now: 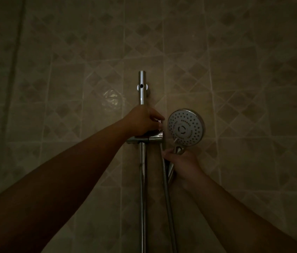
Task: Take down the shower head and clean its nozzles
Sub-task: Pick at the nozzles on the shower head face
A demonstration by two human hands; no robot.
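Observation:
A round chrome shower head [186,127] with a white nozzle face points toward me, just right of the vertical chrome rail [142,88]. My right hand [182,162] grips its handle below the head, apart from the bracket. My left hand [144,121] is curled round the rail just above the chrome slider bracket [148,138], fingers touching the bracket's top. A metal hose [167,198] hangs down from the handle beside the rail.
The wall behind is beige tile with a diamond pattern [235,88], dimly lit. The rail's top mount [142,86] is fixed to the wall above my left hand. The rail runs down out of frame at the bottom.

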